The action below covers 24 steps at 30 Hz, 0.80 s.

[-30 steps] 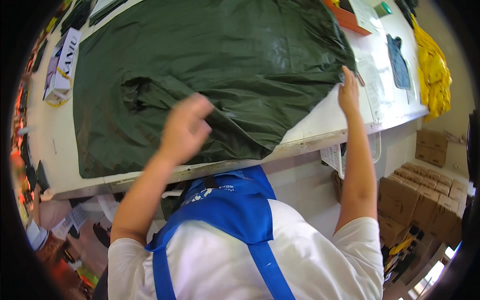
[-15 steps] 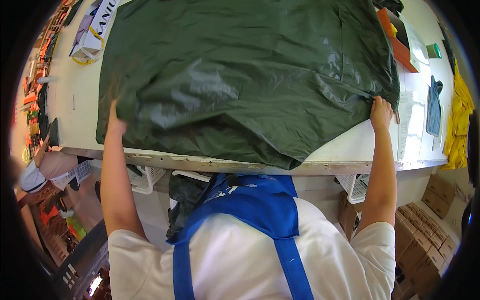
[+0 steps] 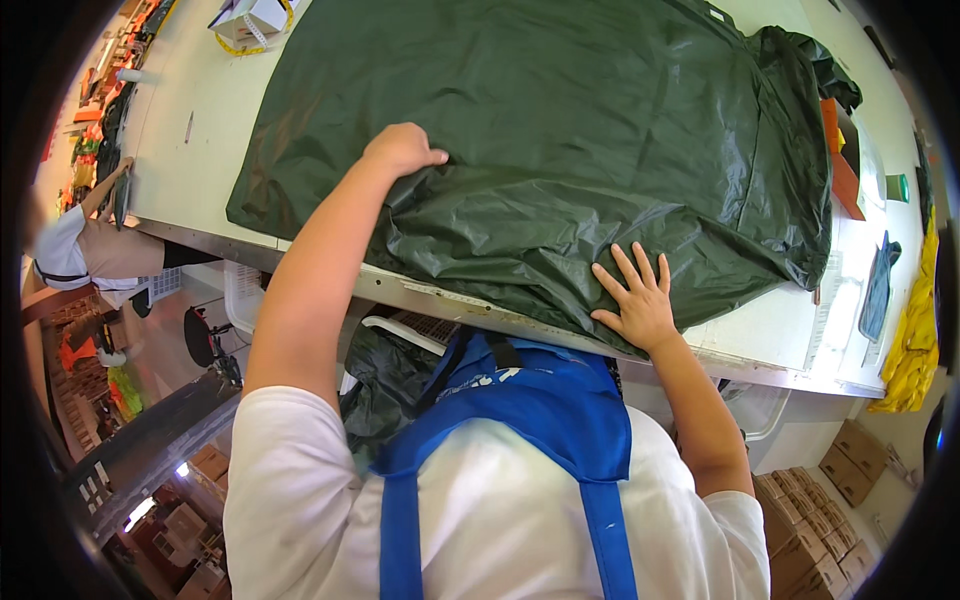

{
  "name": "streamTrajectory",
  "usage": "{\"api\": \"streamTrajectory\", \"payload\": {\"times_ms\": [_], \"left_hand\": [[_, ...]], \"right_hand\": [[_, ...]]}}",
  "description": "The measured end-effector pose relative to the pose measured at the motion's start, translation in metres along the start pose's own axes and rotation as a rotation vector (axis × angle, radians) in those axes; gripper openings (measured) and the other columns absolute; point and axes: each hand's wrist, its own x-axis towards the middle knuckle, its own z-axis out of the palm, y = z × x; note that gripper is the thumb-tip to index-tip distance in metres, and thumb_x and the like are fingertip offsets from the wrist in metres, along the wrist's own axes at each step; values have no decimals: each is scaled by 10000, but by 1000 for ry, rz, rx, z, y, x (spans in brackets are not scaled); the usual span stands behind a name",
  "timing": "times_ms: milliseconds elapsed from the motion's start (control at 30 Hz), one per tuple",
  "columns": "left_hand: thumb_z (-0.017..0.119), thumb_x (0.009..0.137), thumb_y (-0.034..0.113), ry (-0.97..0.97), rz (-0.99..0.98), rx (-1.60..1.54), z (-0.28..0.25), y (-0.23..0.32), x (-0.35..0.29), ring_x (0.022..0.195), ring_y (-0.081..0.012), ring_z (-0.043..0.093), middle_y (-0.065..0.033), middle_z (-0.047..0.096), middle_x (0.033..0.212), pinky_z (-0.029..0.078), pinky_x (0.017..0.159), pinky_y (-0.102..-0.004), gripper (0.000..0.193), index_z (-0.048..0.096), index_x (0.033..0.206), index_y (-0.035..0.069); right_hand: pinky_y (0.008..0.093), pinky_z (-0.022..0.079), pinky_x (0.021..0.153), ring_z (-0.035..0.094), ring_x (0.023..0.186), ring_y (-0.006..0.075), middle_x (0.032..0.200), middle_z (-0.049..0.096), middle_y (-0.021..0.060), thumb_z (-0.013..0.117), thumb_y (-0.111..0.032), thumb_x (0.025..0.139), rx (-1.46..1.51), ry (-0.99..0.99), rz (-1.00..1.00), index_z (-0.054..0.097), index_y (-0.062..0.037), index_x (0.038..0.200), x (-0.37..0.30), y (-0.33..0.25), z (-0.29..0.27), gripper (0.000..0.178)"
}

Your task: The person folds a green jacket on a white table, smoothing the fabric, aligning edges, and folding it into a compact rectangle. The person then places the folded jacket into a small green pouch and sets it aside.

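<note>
The pale worktop gives the dark green sheet broad support from ten to two o'clock. Toward three, the right hand lies with fingers spread wide on the sheet's rumpled near part, seemingly to steady it. At eleven, the left hand rests there, fingers curled; whether they pinch material I cannot tell. The yellow measuring tape sits between ten and eleven, apart from the sheet, perhaps for easy reach.
</note>
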Motion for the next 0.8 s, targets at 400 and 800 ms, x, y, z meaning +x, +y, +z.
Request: {"api": "streamTrajectory", "payload": {"times_ms": [400,800], "left_hand": [[589,910,401,143,-450,-1245,0,-93,-91,586,-133,520,-22,560,690,447,565,-279,339,585,953,65],[553,920,255,525,-113,-77,75,-78,-77,720,-344,619,-171,609,753,471,645,-461,276,540,1072,24]], "right_hand": [[543,159,1092,210,1391,355,1505,288,109,584,-432,844,-29,222,349,421,-243,1404,-2,15,17,612],[634,117,1081,153,1400,421,1550,176,107,418,-517,931,-101,246,867,257,-251,1478,37,31,34,629]]}}
